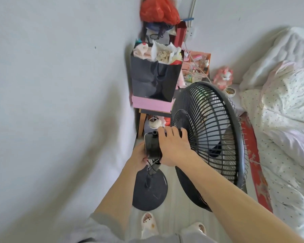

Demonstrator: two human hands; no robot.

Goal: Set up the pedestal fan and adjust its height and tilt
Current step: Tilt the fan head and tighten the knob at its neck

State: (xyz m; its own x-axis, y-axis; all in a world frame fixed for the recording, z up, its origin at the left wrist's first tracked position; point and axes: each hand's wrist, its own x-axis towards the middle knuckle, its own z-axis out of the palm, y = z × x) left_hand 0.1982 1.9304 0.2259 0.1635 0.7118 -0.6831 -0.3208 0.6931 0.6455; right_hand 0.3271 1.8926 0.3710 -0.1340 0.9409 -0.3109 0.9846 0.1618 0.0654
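While the fan point(209, 137) stands on its round base point(153, 193) between the left wall and the bed point(279, 102), the right hand point(174, 146) curls its fingers over the top of the motor housing point(152, 146). The left hand point(139, 156) grips the housing's lower edge from the left. Farther off, a black paper bag point(153, 81) stuffed with pale cloth and crumpled paper sits on a pink box point(151, 104). To its right, a pink tray point(198, 64) holds small items too cluttered to identify.
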